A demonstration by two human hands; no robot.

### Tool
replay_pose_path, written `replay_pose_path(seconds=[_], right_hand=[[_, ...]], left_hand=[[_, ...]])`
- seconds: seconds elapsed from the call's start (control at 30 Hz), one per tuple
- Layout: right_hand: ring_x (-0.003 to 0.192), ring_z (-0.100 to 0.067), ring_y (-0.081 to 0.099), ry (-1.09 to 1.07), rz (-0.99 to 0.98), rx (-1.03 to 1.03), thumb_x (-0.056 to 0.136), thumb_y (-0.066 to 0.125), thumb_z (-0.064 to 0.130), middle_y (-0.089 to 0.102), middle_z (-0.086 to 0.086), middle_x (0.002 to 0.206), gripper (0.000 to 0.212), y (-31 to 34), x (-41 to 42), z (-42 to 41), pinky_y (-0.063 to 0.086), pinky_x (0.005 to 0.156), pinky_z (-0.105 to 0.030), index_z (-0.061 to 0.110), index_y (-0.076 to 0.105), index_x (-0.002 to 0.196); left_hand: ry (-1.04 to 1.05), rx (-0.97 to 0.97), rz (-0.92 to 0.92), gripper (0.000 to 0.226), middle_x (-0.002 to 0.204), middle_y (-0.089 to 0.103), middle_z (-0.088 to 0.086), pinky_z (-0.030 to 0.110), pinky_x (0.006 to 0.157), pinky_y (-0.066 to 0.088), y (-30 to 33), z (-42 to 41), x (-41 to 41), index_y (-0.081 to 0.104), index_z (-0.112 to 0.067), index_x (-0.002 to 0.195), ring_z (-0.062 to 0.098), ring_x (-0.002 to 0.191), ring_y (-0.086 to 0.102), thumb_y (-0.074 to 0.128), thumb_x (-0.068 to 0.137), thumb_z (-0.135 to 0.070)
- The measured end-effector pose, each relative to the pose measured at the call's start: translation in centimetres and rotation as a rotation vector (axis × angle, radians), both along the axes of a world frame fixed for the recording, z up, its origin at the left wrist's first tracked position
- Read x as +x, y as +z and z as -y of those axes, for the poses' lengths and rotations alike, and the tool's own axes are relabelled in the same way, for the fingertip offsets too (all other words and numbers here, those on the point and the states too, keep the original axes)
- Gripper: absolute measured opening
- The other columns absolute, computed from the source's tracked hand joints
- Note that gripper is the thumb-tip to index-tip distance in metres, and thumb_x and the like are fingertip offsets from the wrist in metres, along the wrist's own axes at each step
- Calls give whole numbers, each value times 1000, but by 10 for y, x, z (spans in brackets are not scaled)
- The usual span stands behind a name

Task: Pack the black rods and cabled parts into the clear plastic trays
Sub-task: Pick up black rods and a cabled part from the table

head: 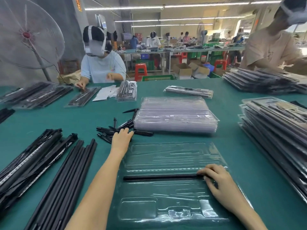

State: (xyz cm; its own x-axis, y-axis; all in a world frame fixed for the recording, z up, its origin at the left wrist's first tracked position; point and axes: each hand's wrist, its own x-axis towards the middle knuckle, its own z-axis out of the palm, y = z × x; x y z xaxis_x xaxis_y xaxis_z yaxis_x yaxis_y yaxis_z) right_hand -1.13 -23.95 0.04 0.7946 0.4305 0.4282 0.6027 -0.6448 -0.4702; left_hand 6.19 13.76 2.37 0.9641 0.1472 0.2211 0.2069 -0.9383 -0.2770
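1 black rod point(162, 177) lies left-right in the clear tray point(174, 211), lower centre; right hand point(216, 178) presses its right end with curled fingers, while left hand point(122, 138), fingers extended, touches the short black parts point(109, 131) just above.

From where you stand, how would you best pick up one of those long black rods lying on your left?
I'd take a long black rod near its middle, coming from above with the left hand. The rods lie flat, side by side on the green table, so only their tops are free; the outermost, right-hand one probably offers the easiest pinch. A mid-length hold should keep it from tipping.
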Motion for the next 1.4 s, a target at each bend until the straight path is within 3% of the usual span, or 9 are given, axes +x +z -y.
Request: replay_pose_path(seconds=[0.17,0.3,0.4,0.5,0.7,0.93,1.13,1.27,1.4], right_hand=[[94,-13,55,-3,-24,-14,85,64,0,58,12,96,29,-2,0,2,44,85,-34,24,71,99],[97,-9,58,-18,-112,162,91,55,-3,63,11,100,34,-5,3,5,42,90,-26,25,68,106],[94,-2,61,-125,-290,620,96,45,-5,67,0,100,36,-3,8,11,45,90,-15,23,64,108],[89,-2,61,-149,-387,866,97,41,-5,65,-6,97,34,-1,10,14,49,88,-17,20,64,103],[96,-2,64,-122,-417,778,97,46,1,69,1,104,30,-3,6,11,48,90,-16,22,67,99],[102,-8,64,-112,-377,666,96,49,1,70,7,102,31,-5,5,13,46,94,-22,26,68,93],[98,-13,61,-80,-224,423,92,53,-4,67,5,97,29,-2,4,12,42,89,-16,21,68,91],[96,-17,56,-38,-140,236,88,60,-5,62,0,94,23,-1,2,10,33,86,-5,16,71,89],[95,-19,56,-22,-98,149,86,62,-6,61,2,95,23,1,0,9,32,83,-11,14,71,90]], left_hand=[[-154,-61,142,27,117,61,0,31,88,33,12,3,-8,46,-16,123,22,111,54,44,97,-9],[-468,-518,418,12,93,68,11,39,81,42,41,69,-31,61,-2,102,29,87,63,59,91,-5],[-691,-850,203,13,94,69,4,24,77,44,42,140,-69,64,-7,101,14,83,58,64,88,-10],[-837,-867,-75,12,95,67,4,20,74,41,23,190,-97,64,-10,99,8,81,52,64,89,-18],[-756,-874,-86,16,97,64,7,29,84,42,-3,221,-114,70,-10,99,19,95,55,66,87,-21],[-644,-849,-22,19,95,60,7,30,78,40,-6,233,-115,73,-12,97,20,99,52,69,85,-26],[-683,-727,-42,27,97,59,13,36,81,39,-11,232,-123,67,-15,118,27,98,47,50,97,-19],[-727,-667,-120,34,115,60,13,40,95,38,-7,221,-129,57,-13,130,29,109,47,48,97,-17],[-639,-716,26,37,131,56,1,32,103,33,15,162,-138,55,-18,132,18,122,46,52,96,-25]])
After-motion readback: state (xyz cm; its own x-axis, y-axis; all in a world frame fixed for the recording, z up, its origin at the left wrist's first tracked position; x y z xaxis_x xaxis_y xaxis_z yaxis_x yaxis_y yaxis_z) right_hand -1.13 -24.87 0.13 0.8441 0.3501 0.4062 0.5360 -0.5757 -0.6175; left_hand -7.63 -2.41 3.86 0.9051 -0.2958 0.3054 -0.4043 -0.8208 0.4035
